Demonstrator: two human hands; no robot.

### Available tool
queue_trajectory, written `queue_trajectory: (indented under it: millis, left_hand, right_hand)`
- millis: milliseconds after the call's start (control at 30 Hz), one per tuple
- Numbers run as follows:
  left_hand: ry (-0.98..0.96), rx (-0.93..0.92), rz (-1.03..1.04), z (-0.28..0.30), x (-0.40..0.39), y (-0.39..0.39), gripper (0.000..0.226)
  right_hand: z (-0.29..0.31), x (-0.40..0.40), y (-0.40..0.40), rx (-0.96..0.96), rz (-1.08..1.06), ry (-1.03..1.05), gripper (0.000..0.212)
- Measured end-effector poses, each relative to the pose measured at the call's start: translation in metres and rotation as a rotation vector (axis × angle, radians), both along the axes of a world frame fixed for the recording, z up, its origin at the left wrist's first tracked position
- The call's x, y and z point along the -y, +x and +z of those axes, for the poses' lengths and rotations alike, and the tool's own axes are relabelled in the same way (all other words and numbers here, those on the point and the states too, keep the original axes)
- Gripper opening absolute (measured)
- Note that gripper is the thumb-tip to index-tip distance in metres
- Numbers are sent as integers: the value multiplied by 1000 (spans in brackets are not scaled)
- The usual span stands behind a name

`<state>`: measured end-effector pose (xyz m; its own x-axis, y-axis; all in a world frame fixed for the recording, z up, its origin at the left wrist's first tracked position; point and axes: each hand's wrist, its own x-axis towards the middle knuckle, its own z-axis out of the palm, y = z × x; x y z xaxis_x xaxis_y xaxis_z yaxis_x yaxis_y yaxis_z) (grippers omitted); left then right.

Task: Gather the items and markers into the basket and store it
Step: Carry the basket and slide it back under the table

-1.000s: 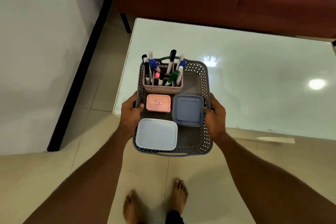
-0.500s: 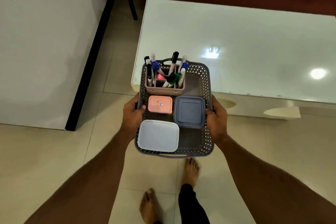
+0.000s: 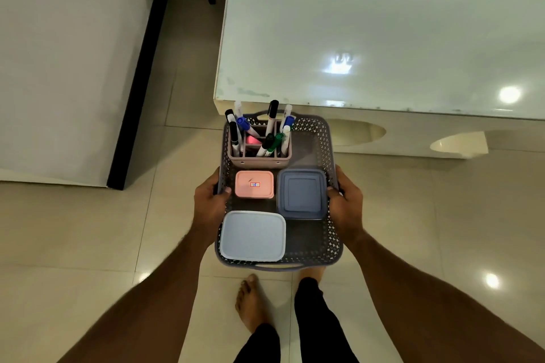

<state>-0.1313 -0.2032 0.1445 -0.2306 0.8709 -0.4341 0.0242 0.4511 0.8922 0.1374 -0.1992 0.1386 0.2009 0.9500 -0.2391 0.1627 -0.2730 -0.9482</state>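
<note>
Glossy beige tiled floor (image 3: 88, 230) beneath me; a white glass-topped table (image 3: 383, 38) stands ahead of my hands, a white wall panel with a black edge (image 3: 59, 68) beyond my left. Between my palms hangs the grey perforated basket (image 3: 330, 242), carrying a pink organizer (image 3: 259, 158) of upright markers (image 3: 272, 116) at its far end and three lidded containers: pink (image 3: 254, 184), dark blue (image 3: 302, 194), pale blue (image 3: 252, 236). My left hand (image 3: 208, 203) and right hand (image 3: 346, 205) each clasp a side rim, thumbs hooked inside.

Grey perforated basket (image 3: 330, 242) at frame centre, level, above the floor. Far-left corner: pink divided holder (image 3: 260, 158) with upright and leaning markers (image 3: 272, 117). Below: pink lidded box (image 3: 254, 184), dark blue box (image 3: 302, 194), pale blue box (image 3: 253, 236), all closed.
</note>
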Motion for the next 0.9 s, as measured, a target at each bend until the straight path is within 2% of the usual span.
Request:
queue_trajectory:
  millis: [433, 900]
  left_hand:
    - [-50, 4, -10, -74, 8, 8, 50]
    - [-87, -20, -34, -160, -42, 34, 56]
  right_hand:
    - [-55, 7, 9, 51, 12, -73, 50]
    - [-143, -39, 38, 106, 25, -117, 42]
